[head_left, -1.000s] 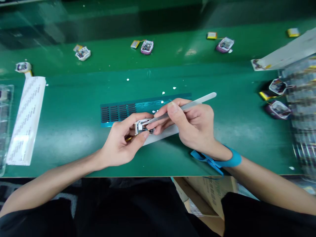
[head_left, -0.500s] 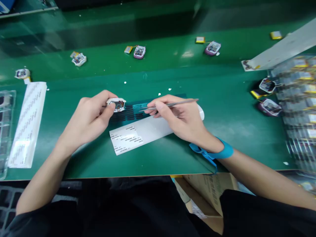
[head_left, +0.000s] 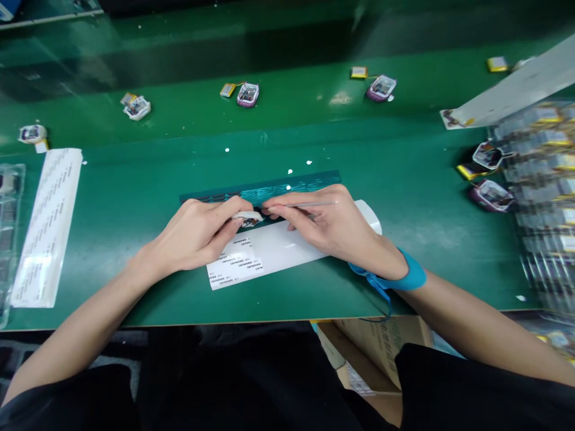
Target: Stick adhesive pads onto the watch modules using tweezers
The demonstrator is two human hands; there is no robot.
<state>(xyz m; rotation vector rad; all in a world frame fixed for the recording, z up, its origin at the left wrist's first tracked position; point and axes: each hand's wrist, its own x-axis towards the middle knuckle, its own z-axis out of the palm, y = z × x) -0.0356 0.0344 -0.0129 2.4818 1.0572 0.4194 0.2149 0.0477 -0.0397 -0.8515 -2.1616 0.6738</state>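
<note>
In the head view, the case (head_left: 247, 215), grasped by the left hand's (head_left: 202, 230) fingertips, has been brought just beside the right hand (head_left: 321, 215), where tweezers (head_left: 314, 204) are pinched. Close two-handed work is thus apparently allowed.

Location type: electronics assembly workshop. Indicators: a green table (head_left: 449, 239) spans the frame. Open housings (head_left: 248, 94) with exposed circuitry, several beside flat batteries (head_left: 227, 90), are spaced in a row across the upper part. Clear trays (head_left: 552, 209) containing parts occupy the right edge. The right hand (head_left: 323, 218) holds a thin metal tool (head_left: 314, 204); a blue band (head_left: 412, 273) encircles that wrist. A cardboard box (head_left: 390, 350) is located at lower right.
</note>
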